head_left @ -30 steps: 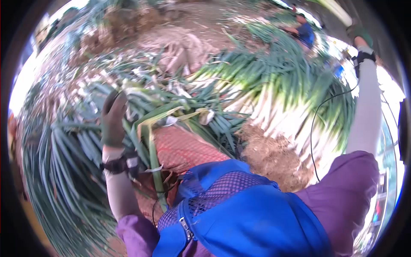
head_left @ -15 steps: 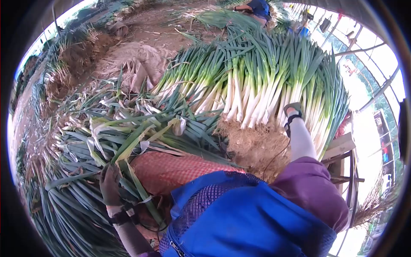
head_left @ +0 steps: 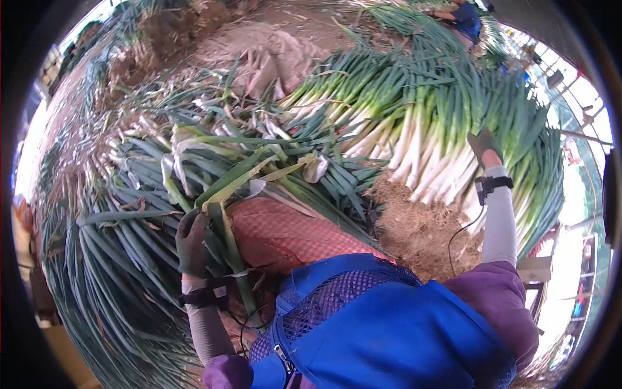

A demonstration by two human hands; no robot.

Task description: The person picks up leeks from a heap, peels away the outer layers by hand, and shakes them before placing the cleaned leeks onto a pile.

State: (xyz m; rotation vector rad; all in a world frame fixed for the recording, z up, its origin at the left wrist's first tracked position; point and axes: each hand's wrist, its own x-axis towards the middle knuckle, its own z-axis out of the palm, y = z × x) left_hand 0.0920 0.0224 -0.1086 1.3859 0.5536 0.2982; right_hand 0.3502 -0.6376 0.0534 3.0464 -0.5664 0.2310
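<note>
My left hand (head_left: 192,243), in a dark work glove with a black strap at the wrist, rests at the edge of the untrimmed leeks (head_left: 123,259). Its fingers are slightly apart beside a bent yellow-green leaf (head_left: 223,191), with nothing visibly gripped. Over on the right, my gloved right hand (head_left: 484,148) lies on the row of cleaned leeks (head_left: 424,142), fingers stretched toward their green tops. These leeks lie side by side with white stalks toward me and a tangle of roots (head_left: 418,223) at their near ends.
A red checked cloth (head_left: 278,233) lies in front of me between the piles. A crumpled brown sheet (head_left: 259,52) is on the soil farther off. Another person in dark blue (head_left: 465,23) bends over leeks at the back. A wooden stand (head_left: 534,269) is at right.
My view has turned left, so the scene sits further right. My right hand has moved from the white stalks up toward the green part. My left hand stays by the untrimmed pile.
</note>
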